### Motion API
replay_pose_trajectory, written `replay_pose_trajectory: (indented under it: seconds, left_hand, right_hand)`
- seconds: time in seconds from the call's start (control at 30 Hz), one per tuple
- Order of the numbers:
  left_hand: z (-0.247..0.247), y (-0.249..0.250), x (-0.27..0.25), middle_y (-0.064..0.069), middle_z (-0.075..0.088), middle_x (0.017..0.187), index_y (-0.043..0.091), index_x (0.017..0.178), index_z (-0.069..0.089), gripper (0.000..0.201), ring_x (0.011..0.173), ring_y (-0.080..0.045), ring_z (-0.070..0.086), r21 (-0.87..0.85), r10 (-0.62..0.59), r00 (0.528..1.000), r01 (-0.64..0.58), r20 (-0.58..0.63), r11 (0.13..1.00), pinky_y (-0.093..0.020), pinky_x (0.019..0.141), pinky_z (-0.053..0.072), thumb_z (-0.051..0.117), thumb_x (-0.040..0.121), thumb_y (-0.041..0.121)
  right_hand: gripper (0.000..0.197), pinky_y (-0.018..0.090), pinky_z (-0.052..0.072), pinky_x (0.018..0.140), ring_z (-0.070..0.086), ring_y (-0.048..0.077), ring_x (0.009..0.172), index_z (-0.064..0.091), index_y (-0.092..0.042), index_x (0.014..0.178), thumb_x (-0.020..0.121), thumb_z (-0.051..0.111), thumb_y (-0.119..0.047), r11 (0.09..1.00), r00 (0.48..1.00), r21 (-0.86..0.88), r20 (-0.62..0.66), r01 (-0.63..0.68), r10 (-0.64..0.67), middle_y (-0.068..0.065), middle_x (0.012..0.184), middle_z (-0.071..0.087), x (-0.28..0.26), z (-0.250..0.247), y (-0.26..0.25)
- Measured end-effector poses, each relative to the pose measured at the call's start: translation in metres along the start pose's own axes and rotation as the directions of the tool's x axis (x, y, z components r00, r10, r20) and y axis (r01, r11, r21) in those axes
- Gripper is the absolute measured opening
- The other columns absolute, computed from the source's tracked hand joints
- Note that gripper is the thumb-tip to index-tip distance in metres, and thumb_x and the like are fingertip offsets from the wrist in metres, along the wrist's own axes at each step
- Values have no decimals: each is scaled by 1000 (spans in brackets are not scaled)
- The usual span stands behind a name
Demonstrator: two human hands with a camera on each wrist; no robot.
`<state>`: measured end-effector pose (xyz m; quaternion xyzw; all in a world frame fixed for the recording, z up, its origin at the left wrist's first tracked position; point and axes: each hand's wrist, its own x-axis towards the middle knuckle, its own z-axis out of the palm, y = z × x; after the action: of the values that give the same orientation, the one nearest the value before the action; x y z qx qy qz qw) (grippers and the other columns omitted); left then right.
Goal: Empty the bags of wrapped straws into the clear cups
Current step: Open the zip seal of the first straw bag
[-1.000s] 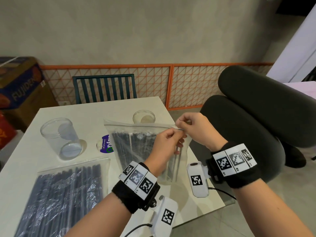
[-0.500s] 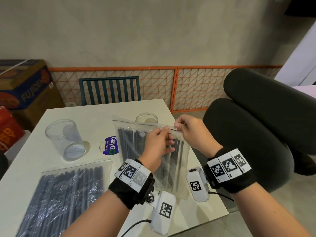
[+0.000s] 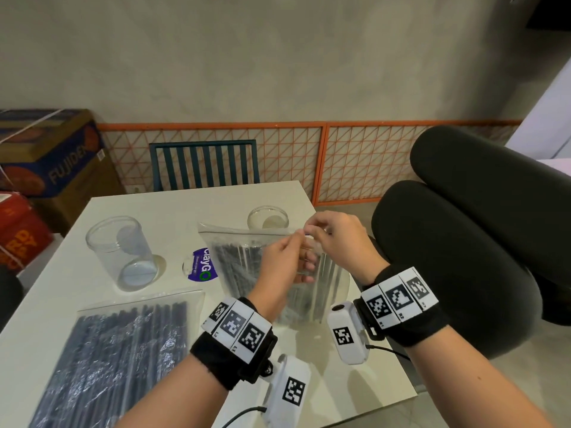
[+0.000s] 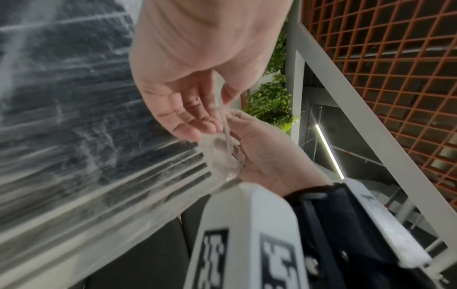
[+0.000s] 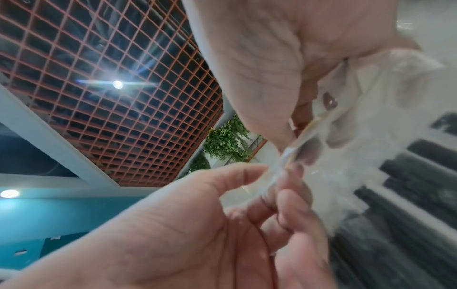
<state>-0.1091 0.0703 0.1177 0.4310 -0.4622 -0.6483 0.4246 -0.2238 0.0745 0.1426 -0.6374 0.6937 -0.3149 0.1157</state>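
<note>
A clear zip bag of black wrapped straws stands upright on the white table. Both hands pinch its top edge near the right corner, my left hand on the near side and my right hand just behind it. The left wrist view shows the left hand and right hand meeting at the thin plastic lip, with the bag to the left. A second full bag lies flat at the front left. One clear cup stands at the left, another clear cup behind the held bag.
A purple ClayGo lid lies between the left cup and the bag. A teal chair stands behind the table, and cardboard boxes at the left. My black-clad legs are beside the table's right edge.
My two hands have drawn closer together at the bag's top right corner. The bag still stands upright and both pinches hold.
</note>
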Motion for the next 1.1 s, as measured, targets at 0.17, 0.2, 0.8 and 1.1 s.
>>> replay_pose_trajectory:
  seconds: [0.17, 0.2, 0.8, 1.1]
  left_hand:
    - [-14, 9, 13, -2, 54, 60, 11, 79, 55, 23, 42, -7, 50, -69, -14, 991, 5, -136, 998, -22, 39, 46, 42, 97, 16]
    - [-15, 9, 13, -2, 52, 59, 11, 78, 54, 24, 43, -8, 49, -71, -9, 991, -1, -133, 997, -22, 39, 45, 41, 97, 14]
    - [-34, 12, 16, -3, 49, 56, 10, 79, 51, 25, 41, -10, 46, 25, 30, 981, -26, -190, 999, -23, 41, 44, 41, 98, 22]
    - [-41, -1, 7, -3, 49, 58, 10, 75, 51, 24, 40, -8, 45, 22, 23, 980, -19, -199, 1000, -22, 40, 44, 40, 97, 13]
  right_hand:
    - [15, 52, 46, 90, 60, 19, 84, 67, -29, 79, 89, 58, -24, 997, 1000, 82, -19, -5, 6, -16, 75, 63, 2, 4, 4]
    - [15, 52, 46, 90, 60, 18, 84, 66, -30, 78, 89, 58, -23, 996, 999, 85, -23, -26, 28, -18, 71, 61, 4, 4, 5]
    - [19, 49, 27, 95, 55, 19, 104, 69, -31, 97, 94, 51, -29, 988, 1000, -155, 14, 28, -27, -7, 99, 70, 4, 29, -28]
    - [18, 54, 25, 99, 53, 22, 106, 68, -28, 97, 95, 50, -27, 989, 998, -138, -36, -52, 47, -5, 101, 68, 21, 34, -23]
